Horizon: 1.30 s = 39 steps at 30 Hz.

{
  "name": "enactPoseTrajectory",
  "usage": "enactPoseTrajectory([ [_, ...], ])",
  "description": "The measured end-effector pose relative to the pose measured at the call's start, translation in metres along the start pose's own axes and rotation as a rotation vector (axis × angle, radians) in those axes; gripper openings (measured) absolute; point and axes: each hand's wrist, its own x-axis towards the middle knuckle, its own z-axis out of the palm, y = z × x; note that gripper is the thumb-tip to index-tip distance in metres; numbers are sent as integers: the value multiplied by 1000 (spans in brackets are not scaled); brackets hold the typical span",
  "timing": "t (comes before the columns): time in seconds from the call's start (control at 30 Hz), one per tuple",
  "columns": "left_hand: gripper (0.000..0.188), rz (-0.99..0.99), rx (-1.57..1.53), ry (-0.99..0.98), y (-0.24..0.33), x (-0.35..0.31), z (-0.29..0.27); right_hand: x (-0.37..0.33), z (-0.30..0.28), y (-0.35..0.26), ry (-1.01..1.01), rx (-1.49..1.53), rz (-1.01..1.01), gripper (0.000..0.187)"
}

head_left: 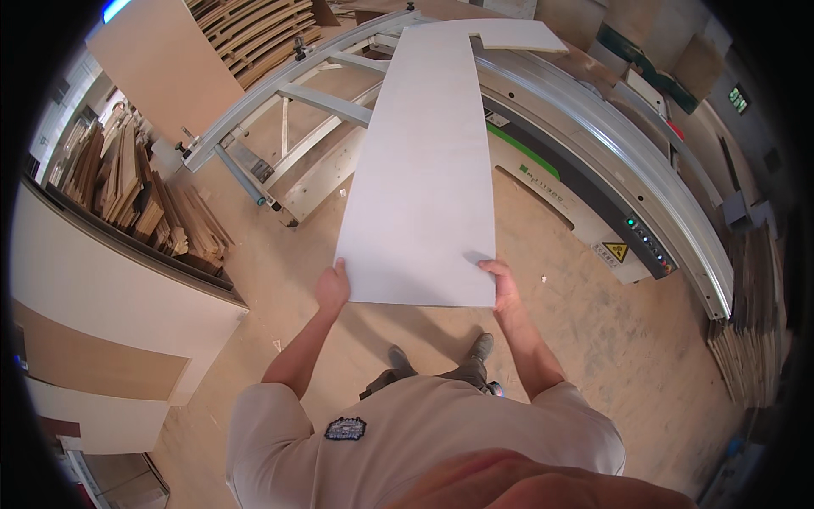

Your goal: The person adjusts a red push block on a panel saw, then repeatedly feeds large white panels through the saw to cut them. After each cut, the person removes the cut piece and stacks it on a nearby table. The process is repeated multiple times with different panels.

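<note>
A long white board (420, 170) stretches away from me, its near end held up over the floor and its far end lying on the bed of a panel saw. My left hand (333, 287) grips the board's near left corner, thumb along the edge and fingers hidden beneath. At the near right corner my right hand (502, 284) is closed on the same board, its thumb on the top face. At the far end a short white strip (521, 36) sticks out to the right, with a notch between it and the long part.
The panel saw's sliding table frame (326, 103) stands to the left, its long metal rail (610, 144) curving to the right. Lit buttons (649, 242) sit on its side. Stacked wood strips (127, 182) and large panels (110, 246) fill the left; more boards (750, 314) lean at right.
</note>
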Motion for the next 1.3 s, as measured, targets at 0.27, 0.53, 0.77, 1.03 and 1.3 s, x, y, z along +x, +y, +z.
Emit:
enactPoseTrajectory([
  [0.27,77,-153,-554,-229,201,-131,195,-44,-14,-260,172,-788,-67,61],
  [0.53,74,-262,-918,-954,526,-187,310,-75,6,-502,64,-1297,-20,57],
  [0.77,88,236,-1421,-633,798,21,159,-69,-49,-618,-33,-1770,-128,59],
  [1.03,53,-232,-2093,-622,892,11,264,-54,-223,-705,-40,-2339,-535,62],
  [1.3,43,-685,-1952,-419,1052,20,408,9,-361,-857,-40,-2627,-644,53],
])
